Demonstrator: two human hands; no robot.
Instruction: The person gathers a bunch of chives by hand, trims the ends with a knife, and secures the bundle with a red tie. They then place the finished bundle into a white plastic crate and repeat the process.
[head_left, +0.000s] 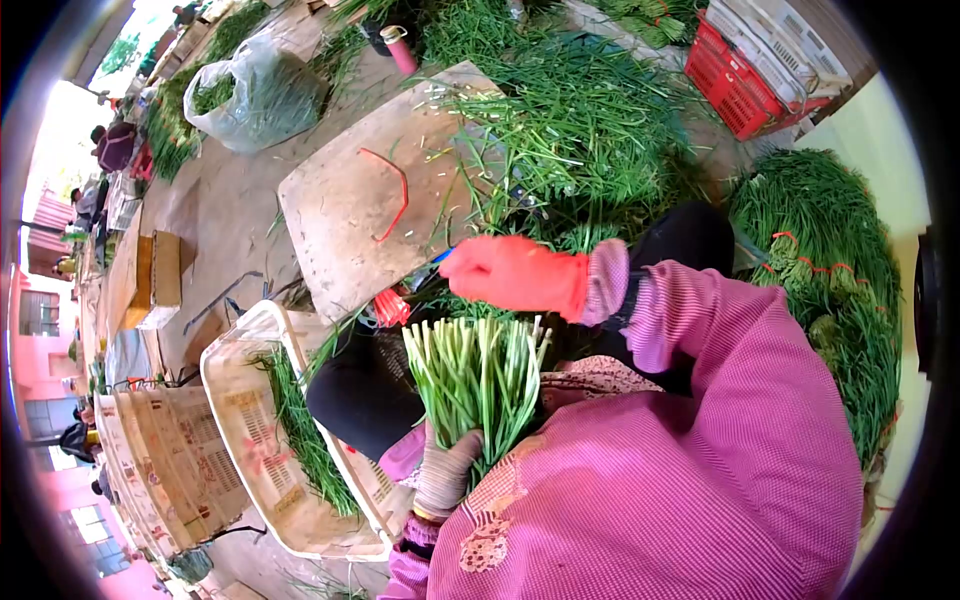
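Note:
My left hand (pixel 447 478), in a greyish knit glove, is wrapped round the lower part of a bunch of garlic chives (pixel 470 375). The pale cut ends of the bunch point away from me. In a red-orange glove, my right hand (pixel 515 272) is closed above the near edge of a wooden board (pixel 335 205). A small blue bit shows at its fingertips, too little to name. One red tie strip (pixel 404 195) lies curved on the board, and a bundle of red ties (pixel 390 308) hangs by its near corner.
Loose chives (pixel 600 130) are heaped beyond my right hand. Tied bunches (pixel 820 260) are piled at the right. A white plastic crate (pixel 290 530) holding some chives stands at my left. Farther off are a red crate (pixel 730 80), a plastic bag (pixel 255 100) and a pink bottle (pixel 400 50).

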